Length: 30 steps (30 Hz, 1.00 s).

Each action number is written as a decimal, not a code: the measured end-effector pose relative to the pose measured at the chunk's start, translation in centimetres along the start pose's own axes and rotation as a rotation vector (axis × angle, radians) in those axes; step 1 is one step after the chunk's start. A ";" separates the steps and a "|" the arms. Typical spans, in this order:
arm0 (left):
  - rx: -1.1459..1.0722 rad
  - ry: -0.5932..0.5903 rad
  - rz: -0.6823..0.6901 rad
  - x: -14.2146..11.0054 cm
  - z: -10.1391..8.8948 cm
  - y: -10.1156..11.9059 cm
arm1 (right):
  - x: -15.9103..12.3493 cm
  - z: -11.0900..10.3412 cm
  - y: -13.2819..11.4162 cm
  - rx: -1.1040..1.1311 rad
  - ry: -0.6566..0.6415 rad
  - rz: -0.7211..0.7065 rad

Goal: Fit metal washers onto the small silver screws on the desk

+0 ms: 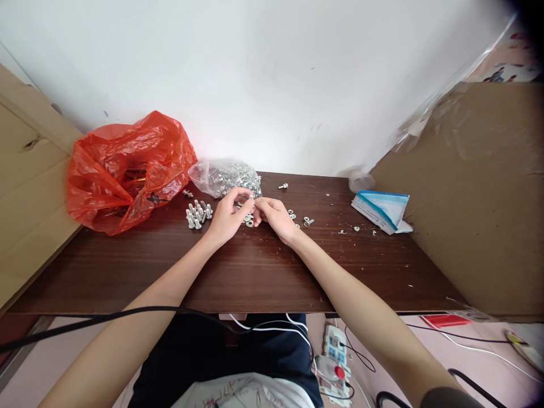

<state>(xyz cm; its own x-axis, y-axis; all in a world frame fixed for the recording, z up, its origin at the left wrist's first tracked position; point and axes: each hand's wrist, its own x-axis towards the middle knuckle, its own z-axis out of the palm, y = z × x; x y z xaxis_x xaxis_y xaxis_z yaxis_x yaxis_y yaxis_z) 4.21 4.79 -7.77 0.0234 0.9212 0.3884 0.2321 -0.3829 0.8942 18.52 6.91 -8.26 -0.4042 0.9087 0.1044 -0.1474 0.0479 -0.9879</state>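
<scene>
My left hand (232, 215) and my right hand (274, 216) meet over the middle of the table, fingertips together. Between the left thumb and fingers shows the silver end of what looks like a small bolt (251, 197). The right fingers are pinched against the same spot; whatever else they hold is hidden. Flat washers (249, 224) lie beneath the hands, partly covered. Left of my left hand, several bolts (197, 214) stand upright in a cluster. Nuts or rings (291, 215) and a loose bolt (309, 222) lie right of my right hand.
A clear bag of metal hardware (229, 177) sits behind my hands, beside a red plastic bag (127, 175). One bolt (283, 186) lies near the wall. A blue-and-white packet (380, 209) rests at right by a cardboard sheet (471, 198). A black cable (127, 311) crosses the front edge.
</scene>
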 end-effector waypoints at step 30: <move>0.014 -0.011 -0.014 0.0 0.0 0.0 | -0.1 0.0 -0.2 -0.016 -0.002 0.004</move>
<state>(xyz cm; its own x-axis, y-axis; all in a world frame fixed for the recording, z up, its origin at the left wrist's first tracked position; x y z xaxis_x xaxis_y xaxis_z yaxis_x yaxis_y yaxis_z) 4.22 4.80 -7.79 0.0304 0.9270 0.3737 0.2460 -0.3693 0.8961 18.56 6.81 -8.06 -0.4062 0.9083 0.1001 -0.1314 0.0504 -0.9900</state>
